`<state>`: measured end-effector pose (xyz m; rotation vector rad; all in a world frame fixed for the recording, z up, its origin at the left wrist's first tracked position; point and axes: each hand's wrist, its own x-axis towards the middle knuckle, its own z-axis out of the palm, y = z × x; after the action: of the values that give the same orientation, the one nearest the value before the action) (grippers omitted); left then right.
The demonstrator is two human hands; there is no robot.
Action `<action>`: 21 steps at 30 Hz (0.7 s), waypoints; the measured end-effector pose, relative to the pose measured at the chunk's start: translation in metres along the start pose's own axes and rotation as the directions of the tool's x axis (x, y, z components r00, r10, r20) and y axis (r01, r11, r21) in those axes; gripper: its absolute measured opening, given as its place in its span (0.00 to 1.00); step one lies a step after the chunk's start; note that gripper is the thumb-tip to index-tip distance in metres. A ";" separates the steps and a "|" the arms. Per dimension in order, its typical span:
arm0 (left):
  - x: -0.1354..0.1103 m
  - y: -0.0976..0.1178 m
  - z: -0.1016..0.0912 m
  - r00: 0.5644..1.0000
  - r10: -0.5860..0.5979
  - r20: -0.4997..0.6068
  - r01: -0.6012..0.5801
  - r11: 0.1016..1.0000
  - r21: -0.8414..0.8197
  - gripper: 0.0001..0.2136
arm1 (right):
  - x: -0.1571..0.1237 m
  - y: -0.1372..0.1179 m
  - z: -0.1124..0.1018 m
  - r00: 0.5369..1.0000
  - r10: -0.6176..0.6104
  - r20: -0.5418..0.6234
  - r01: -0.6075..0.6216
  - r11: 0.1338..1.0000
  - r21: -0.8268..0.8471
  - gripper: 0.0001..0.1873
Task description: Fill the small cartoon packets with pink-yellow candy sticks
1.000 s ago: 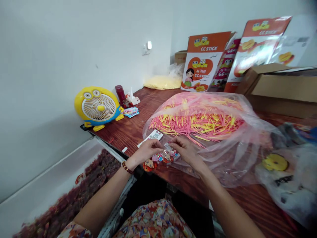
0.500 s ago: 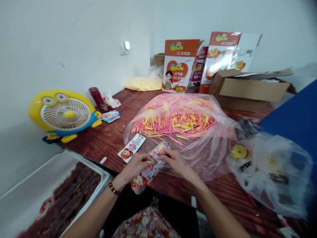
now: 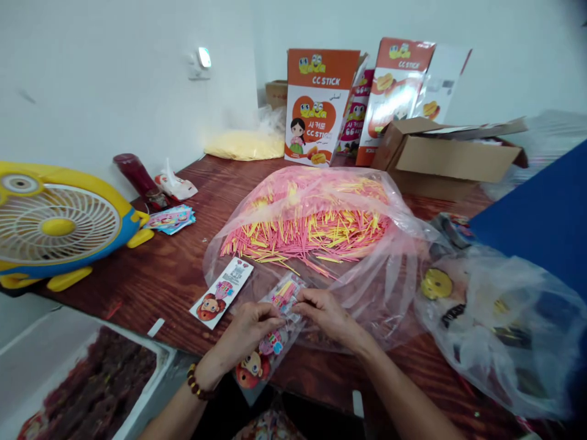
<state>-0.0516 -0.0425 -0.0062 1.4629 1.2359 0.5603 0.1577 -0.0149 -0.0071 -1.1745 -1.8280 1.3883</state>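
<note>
Item: pouch [image 3: 275, 324], clear, cartoon-printed, at the near table [image 3: 151, 275] edge beside the stick bag [image 3: 312, 226]. My left hand [image 3: 245, 333] pinches its middle; my right hand [image 3: 328, 315] pinches the mouth, where sticks show. I'd judge: hold the mouth steady, keep sticks aligned, avoid creasing

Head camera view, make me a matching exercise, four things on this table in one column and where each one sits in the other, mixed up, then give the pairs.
Things:
1. yellow fan
2. cardboard box
3. small printed packet
4. bag of pink and yellow sticks

Places:
A. middle of the table
B. held between left hand and right hand, near edge
C. far left of the table
D. far right, open, beside the orange CC Stick cartons

Pairs: 1-C, 2-D, 3-B, 4-A
</note>
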 end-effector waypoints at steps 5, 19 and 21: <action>0.008 -0.002 0.001 0.998 0.034 0.057 -0.035 0.999 0.020 0.16 | 0.000 0.010 -0.024 0.994 0.037 0.101 -0.032 0.999 -0.044 0.20; 0.002 -0.013 0.033 0.958 0.243 0.154 -0.264 0.955 0.138 0.14 | 0.089 0.053 -0.175 0.998 -0.025 -0.056 -0.057 -0.060 -0.997 0.16; 0.004 -0.015 0.031 0.964 0.234 0.126 -0.251 0.958 0.139 0.15 | 0.096 0.059 -0.176 0.998 -0.053 -0.027 -0.032 -0.078 -0.996 0.16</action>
<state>-0.0297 -0.0542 -0.0301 1.7675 1.0389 0.5495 0.2778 0.1560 -0.0158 -1.7248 -2.8296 -0.5543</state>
